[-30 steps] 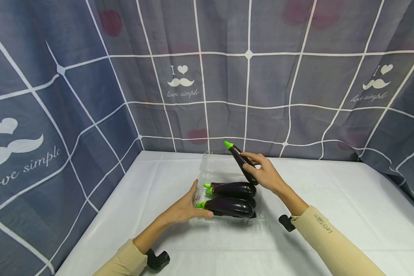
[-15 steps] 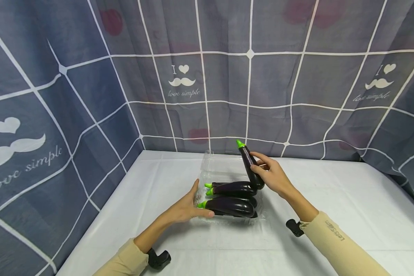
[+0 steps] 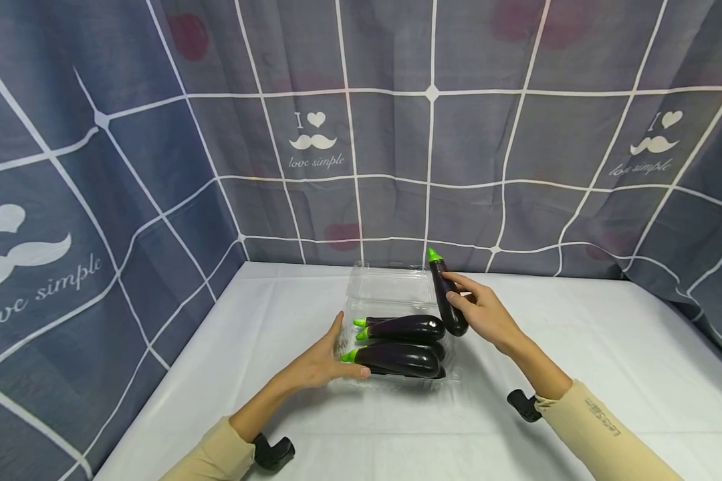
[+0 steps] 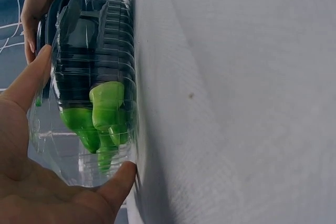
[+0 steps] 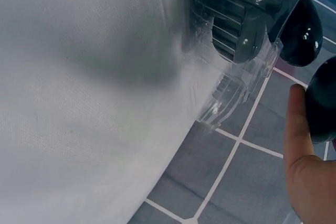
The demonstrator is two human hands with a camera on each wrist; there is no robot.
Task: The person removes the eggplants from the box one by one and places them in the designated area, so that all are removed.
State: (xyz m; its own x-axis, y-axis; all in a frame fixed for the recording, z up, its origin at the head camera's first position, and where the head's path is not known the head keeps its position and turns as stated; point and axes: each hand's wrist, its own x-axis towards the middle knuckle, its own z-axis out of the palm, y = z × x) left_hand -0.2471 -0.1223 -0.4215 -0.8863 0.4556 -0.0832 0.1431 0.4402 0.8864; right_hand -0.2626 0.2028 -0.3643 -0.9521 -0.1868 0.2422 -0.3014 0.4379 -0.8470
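My right hand (image 3: pixel 487 317) grips an eggplant (image 3: pixel 442 287) at the right end of the clear plastic box (image 3: pixel 391 284). This eggplant stands steeply tilted, green stem up, with its rounded end beside the eggplants in the box. Several dark purple eggplants (image 3: pixel 397 359) lie inside, their green stems to the left. My left hand (image 3: pixel 315 361) rests against the box's left end, thumb at the front side and fingers spread straight to the back. In the left wrist view, green stems (image 4: pixel 107 103) show through the ribbed box wall. The right wrist view catches only part of the held eggplant (image 5: pixel 323 103).
The box stands on a white cloth-covered table (image 3: pixel 313 434), its lid folded open toward the back. A grey-blue checked curtain (image 3: pixel 391 140) rises behind the table and along the left and right sides. A black wrist mount (image 3: pixel 523 405) sits under the right sleeve.
My right hand has moved right and slightly down with the eggplant, which now stands more upright and further to the right. The left hand and the box hold their places.
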